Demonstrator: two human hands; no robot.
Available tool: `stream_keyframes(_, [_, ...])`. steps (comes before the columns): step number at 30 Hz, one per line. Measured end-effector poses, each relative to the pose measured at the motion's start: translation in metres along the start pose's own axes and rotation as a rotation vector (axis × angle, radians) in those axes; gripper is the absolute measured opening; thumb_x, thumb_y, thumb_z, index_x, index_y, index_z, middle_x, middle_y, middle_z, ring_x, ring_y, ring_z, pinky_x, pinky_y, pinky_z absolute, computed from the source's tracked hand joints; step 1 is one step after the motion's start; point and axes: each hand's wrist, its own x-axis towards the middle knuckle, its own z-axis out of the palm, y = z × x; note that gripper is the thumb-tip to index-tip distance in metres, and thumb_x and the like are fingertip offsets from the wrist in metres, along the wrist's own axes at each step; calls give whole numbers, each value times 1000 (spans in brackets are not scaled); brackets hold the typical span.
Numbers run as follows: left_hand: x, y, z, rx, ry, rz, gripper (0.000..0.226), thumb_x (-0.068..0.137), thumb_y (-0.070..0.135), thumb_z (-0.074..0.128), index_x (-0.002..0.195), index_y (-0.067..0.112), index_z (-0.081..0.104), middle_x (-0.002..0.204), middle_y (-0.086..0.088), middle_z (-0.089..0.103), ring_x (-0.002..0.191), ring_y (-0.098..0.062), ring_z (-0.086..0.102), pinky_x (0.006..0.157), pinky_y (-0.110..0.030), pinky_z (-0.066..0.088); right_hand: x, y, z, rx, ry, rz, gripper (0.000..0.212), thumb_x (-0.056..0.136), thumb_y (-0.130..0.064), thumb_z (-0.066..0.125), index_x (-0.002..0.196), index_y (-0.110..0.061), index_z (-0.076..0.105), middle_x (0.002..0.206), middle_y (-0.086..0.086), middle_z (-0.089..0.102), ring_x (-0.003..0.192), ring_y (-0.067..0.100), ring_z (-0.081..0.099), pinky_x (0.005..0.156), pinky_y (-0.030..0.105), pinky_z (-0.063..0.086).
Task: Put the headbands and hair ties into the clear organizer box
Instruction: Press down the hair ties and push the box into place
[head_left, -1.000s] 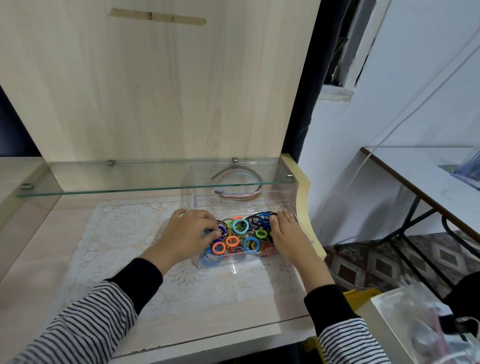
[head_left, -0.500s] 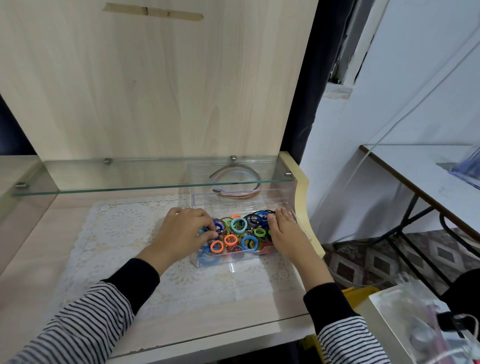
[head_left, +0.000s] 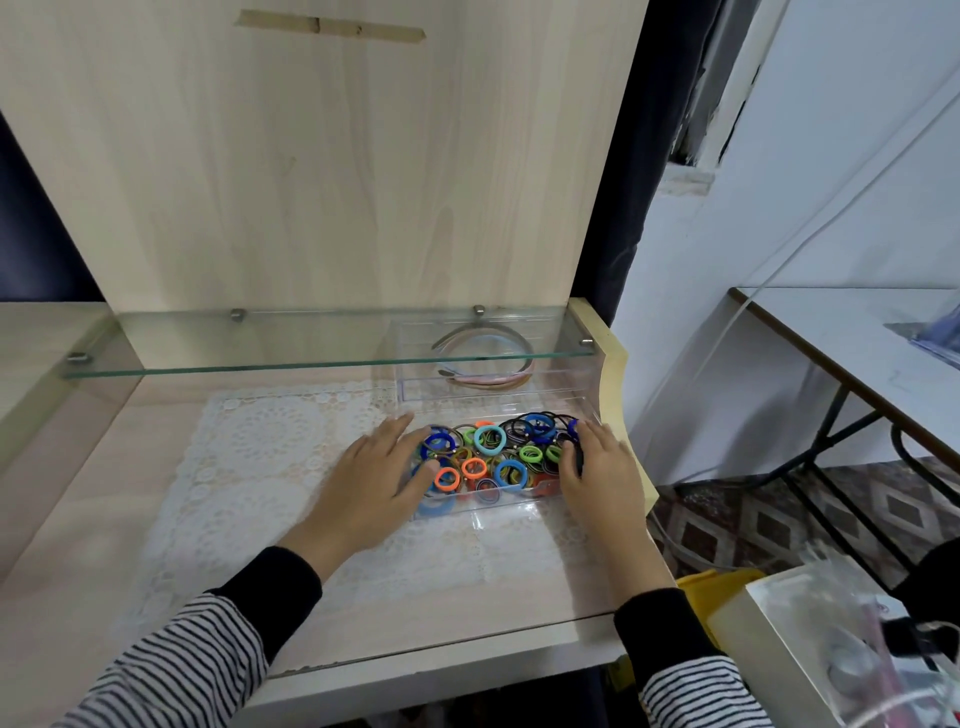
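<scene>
Hands are flanking the clear box (head_left: 519, 508)!
The left hand (head_left: 376, 470) is spreading straight fingers over the hair ties (head_left: 491, 439); the right hand (head_left: 600, 470) is resting relaxed fingers on the opposite end.

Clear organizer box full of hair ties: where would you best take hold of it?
Grip the clear organizer box by its two short end walls, one hand from each side, where the left hand and right hand rest. It is long, open-topped and full of loose hair ties, so a level two-sided hold probably suits; its far part sits under the glass shelf.
</scene>
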Motion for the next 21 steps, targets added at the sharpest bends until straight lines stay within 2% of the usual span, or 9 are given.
stream_keyframes(3, [-13, 1, 4, -49, -61, -37, 94, 78, 82, 9, 155, 28, 12, 164, 5, -1, 150, -12, -4, 123, -35, 6, -6, 2, -4, -5, 1, 60, 48, 93, -33, 47, 132, -6, 51, 137, 12, 53, 129, 30, 44, 108, 42, 37])
stream_keyframes(5, [-20, 4, 5, -51, -87, -55, 103, 74, 86, 8, 156, 24, 1, 163, 6, -7, 150, -11, -9, 123, -35, 2, -10, 5, -5, 40, -21, 119, 57, 91, -42, 49, 138, -11, 43, 144, 10, 43, 132, 29, 38, 111, 42, 33])
stream_keyframes(8, [-29, 6, 6, -19, -108, -78, 113, 69, 91, 7, 155, 18, -9, 163, 3, -8, 149, -12, -10, 122, -34, -2, -16, 6, -13, 178, -40, 173, 71, 84, -55, 55, 138, -13, 38, 145, 9, 37, 131, 29, 36, 105, 41, 37])
stream_keyframes(11, [-34, 5, 10, -17, -112, -102, 121, 63, 95, 1, 155, 17, -9, 164, 2, -5, 150, -12, -8, 121, -32, -5, -19, 4, -25, 287, -123, 205, 97, 74, -60, 68, 146, -10, 27, 151, 9, 28, 138, 25, 25, 110, 37, 28])
stream_keyframes(15, [-37, 7, 10, -34, -80, -109, 102, 78, 84, 12, 156, 18, 2, 164, 2, 5, 150, -12, -3, 119, -29, -9, -18, 4, -37, 300, -252, 193, 121, 57, -58, 81, 149, -12, 17, 150, 8, 27, 139, 25, 21, 112, 41, 25])
stream_keyframes(18, [-37, 12, 4, -24, -84, -119, 98, 81, 82, 14, 156, 19, 6, 163, 0, 10, 150, -13, -1, 117, -28, -10, -17, 4, -36, 271, -257, 187, 120, 54, -54, 83, 148, -14, 20, 144, 9, 33, 135, 25, 25, 109, 39, 29])
stream_keyframes(21, [-36, 18, -2, -36, -100, -146, 84, 90, 68, 25, 156, 20, 4, 164, -1, 6, 149, -11, -4, 112, -23, -13, -16, 4, -35, 270, -241, 192, 119, 54, -53, 84, 147, -13, 23, 143, 9, 34, 134, 25, 26, 109, 39, 30])
